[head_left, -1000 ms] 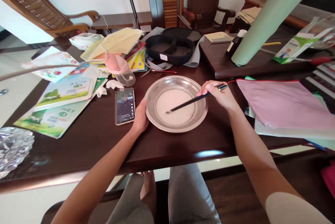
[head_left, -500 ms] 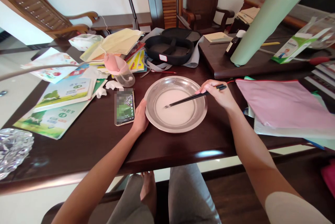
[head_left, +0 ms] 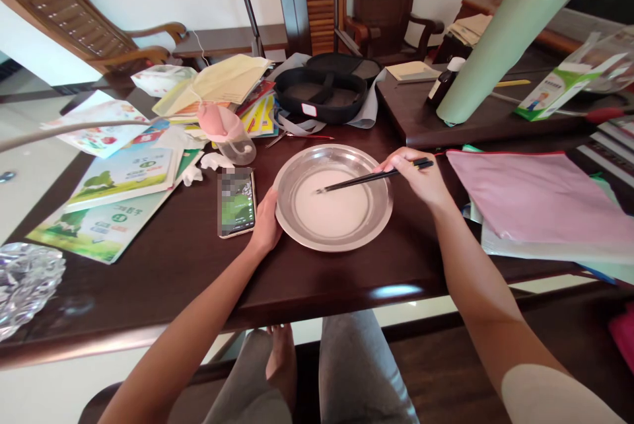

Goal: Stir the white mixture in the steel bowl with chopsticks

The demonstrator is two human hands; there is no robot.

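Observation:
A round metal basin [head_left: 381, 212] stands on the dark wooden table, holding a milky white liquid [head_left: 331, 216]. My left hand [head_left: 267, 222] grips the basin's left rim, the thumb along the edge and the other fingers partly hidden beneath it. In my right hand [head_left: 413, 176] is a pair of black chopsticks [head_left: 356, 180], held together and slanting down to the left over the basin. Their pale tips are at the liquid's surface, left of its middle. Just left of my left hand lies a phone [head_left: 236, 203] with its screen lit.
A pink-lidded cup [head_left: 225, 130] and crumpled tissues [head_left: 215, 161] are beyond the phone. Booklets [head_left: 106, 212] and a glass dish [head_left: 30, 285] lie left. Behind the basin is an open black case [head_left: 321, 97]. A green thermos [head_left: 505, 47] and a pink folder [head_left: 539, 199] are right.
The chopstick tips have moved slightly up and to the right across the liquid, with my right hand shifting a little. My left hand stays on the basin's rim.

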